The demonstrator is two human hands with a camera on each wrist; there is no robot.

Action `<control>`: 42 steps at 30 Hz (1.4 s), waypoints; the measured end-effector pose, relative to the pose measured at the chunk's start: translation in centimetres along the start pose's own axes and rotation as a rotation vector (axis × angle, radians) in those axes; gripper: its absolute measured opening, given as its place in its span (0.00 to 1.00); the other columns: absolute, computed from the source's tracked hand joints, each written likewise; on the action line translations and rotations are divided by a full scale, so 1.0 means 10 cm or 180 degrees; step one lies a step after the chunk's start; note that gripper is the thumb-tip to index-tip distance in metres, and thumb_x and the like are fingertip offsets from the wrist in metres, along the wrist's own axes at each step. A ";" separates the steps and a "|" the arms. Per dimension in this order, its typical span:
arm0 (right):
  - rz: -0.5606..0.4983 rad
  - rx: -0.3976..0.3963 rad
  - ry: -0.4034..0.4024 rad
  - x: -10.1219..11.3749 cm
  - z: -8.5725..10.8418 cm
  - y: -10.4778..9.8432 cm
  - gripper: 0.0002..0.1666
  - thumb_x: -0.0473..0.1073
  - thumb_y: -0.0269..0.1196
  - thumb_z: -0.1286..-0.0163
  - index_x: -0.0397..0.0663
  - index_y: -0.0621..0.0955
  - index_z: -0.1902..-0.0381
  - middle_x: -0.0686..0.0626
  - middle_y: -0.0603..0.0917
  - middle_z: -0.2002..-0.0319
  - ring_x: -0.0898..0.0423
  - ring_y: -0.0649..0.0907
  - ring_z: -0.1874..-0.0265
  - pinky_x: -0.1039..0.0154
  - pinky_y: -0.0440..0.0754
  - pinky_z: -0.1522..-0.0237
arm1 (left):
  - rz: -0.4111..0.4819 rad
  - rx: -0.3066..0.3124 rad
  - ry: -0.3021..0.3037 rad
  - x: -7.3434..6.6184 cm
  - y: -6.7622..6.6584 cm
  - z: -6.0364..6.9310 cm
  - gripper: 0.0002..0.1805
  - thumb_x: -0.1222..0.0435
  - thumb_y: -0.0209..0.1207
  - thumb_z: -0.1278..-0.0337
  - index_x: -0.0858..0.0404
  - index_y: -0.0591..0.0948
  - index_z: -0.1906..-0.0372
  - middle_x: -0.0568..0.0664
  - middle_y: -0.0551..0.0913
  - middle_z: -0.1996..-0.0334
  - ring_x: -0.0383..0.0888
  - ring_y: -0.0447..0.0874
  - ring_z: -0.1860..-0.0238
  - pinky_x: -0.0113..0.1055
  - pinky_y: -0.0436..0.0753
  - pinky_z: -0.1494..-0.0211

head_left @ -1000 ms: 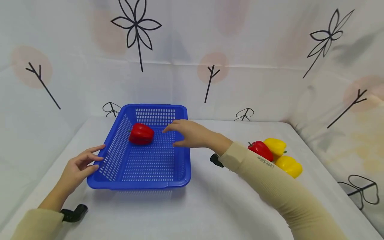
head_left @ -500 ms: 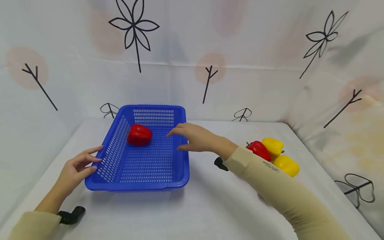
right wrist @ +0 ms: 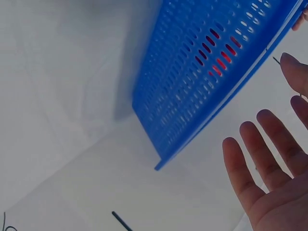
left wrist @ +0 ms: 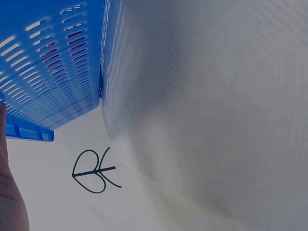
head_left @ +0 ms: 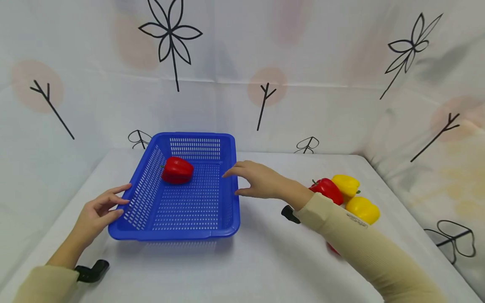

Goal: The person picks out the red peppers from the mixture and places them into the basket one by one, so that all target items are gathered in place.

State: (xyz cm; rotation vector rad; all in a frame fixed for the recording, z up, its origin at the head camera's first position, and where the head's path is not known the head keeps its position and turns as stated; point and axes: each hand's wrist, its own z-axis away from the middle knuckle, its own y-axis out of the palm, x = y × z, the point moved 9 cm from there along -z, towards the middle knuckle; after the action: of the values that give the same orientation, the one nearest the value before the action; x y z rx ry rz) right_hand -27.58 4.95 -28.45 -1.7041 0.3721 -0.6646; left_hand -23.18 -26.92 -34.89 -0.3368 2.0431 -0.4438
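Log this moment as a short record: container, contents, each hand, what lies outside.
Container: blue basket on a white surface
Contents: one red pepper, stem pointing left
Left hand: fingertips at the basket's left rim
Right hand: holding nothing, fingertips over the right rim
Outside, to the right: another red pepper, two yellow peppers
Unclear: a red thing mostly hidden by the right sleeve

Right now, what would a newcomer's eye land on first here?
Probably the blue basket, left of centre on the white table, with one red pepper inside. Next, the two hands: the left hand at its left rim, the right hand hovering by its right rim. Then the yellow peppers, clustered on the right with another red one.
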 end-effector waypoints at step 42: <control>-0.0083 -0.0203 0.0271 -0.20 0.73 -0.08 0.28 0.43 0.68 0.43 0.53 0.75 0.43 0.53 0.78 0.50 0.54 0.75 0.48 0.56 0.77 0.50 | 0.0038 0.0034 0.0021 -0.01 0.00 -0.01 0.08 0.81 0.54 0.47 0.73 0.77 0.61 0.33 0.70 0.41 0.25 0.68 0.46 0.19 0.74 0.53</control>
State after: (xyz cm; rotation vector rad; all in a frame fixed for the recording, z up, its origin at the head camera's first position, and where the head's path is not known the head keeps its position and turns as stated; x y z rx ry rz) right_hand -24.78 12.04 -29.05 -1.7471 0.4357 -0.7530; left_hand -23.16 -26.85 -34.75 -0.3169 2.0474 -0.4488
